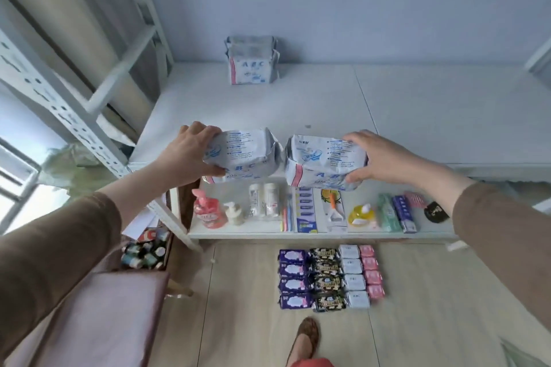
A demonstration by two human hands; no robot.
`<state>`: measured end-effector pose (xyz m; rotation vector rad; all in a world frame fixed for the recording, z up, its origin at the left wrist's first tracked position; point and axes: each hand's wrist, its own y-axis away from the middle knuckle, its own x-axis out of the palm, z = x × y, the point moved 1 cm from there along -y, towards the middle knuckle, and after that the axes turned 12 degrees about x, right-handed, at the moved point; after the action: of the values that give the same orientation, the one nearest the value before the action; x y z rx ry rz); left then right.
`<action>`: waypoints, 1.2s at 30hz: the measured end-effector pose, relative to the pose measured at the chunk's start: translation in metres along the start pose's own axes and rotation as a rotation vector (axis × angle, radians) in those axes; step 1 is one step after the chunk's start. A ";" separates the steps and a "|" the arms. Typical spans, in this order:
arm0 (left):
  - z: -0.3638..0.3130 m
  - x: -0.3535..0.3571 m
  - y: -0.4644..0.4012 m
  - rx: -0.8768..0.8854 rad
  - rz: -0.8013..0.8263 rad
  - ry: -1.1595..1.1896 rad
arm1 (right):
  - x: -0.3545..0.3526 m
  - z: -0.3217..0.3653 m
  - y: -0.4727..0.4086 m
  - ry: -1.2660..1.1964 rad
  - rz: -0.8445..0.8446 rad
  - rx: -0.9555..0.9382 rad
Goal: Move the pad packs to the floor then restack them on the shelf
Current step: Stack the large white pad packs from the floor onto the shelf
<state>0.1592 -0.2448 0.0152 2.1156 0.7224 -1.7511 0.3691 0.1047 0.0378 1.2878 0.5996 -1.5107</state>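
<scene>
My left hand [190,155] grips a white and blue pad pack [244,155] by its left end. My right hand [384,158] grips a second white and blue pad pack [322,162] by its right end. Both packs hover side by side over the front edge of the white upper shelf [417,116]. Against the wall at the back of that shelf stands a stack of two matching packs [252,61]. On the wooden floor [244,292] lie rows of purple packs [293,277], dark patterned packs [326,277], small white packs [353,275] and pink packs [371,271].
The lower shelf [238,231] carries a pink pump bottle [207,211], a white pump bottle, toothbrushes, a yellow bottle and boxed items. A perforated metal upright [59,104] slants at the left. A box of small bottles [146,250] and a pink stool [98,316] stand at the lower left. My foot [305,337] is on the floor.
</scene>
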 end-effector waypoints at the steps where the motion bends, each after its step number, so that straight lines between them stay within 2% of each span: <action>1: 0.002 -0.001 -0.014 -0.003 -0.002 -0.002 | -0.006 -0.004 -0.011 0.000 -0.007 -0.001; 7: 0.024 -0.009 -0.093 -0.045 0.005 0.003 | -0.034 -0.013 -0.081 0.008 -0.005 -0.017; 14: 0.082 -0.006 -0.179 -0.117 0.026 0.023 | -0.040 -0.005 -0.155 -0.007 -0.005 0.006; 22: 0.135 0.016 -0.274 -0.020 0.043 0.057 | -0.030 0.025 -0.220 -0.047 -0.003 0.040; 36: 0.165 0.033 -0.307 0.006 -0.136 0.277 | -0.008 0.088 -0.271 -0.070 0.034 -0.001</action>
<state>-0.1420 -0.0719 -0.0259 2.3926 0.9544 -1.5384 0.0868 0.1297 0.0092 1.2333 0.5314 -1.5209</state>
